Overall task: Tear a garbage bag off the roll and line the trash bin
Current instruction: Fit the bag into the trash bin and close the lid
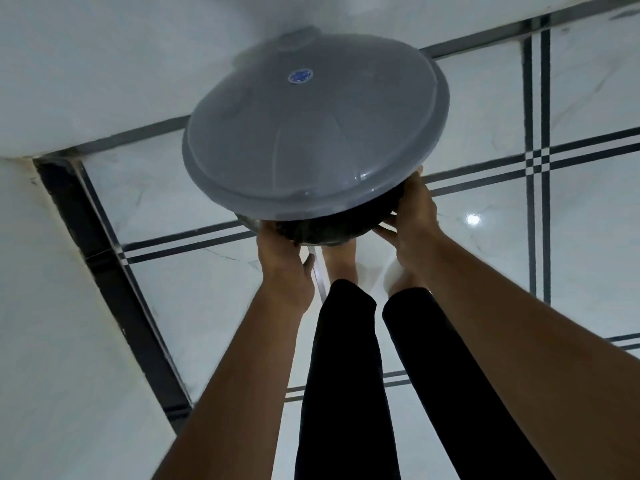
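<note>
A round trash bin stands on the floor by the wall, seen from above. Its grey domed lid (311, 133), marked with a blue sticker, covers most of the opening. At the near edge, black garbage bag (325, 228) plastic shows over the bin's rim below the lid. My left hand (284, 268) grips the near-left part of that rim, with its fingers curled on the black plastic. My right hand (412, 216) holds the near-right part, its fingers reaching up beside the lid's edge. The bin's body and inside are hidden. No roll is in view.
White walls (69, 306) run along the left and the top, with a black skirting (104, 258) at the base. The floor (519, 220) is glossy white tile with black stripes. My legs in black trousers (346, 375) and my bare feet stand just in front of the bin.
</note>
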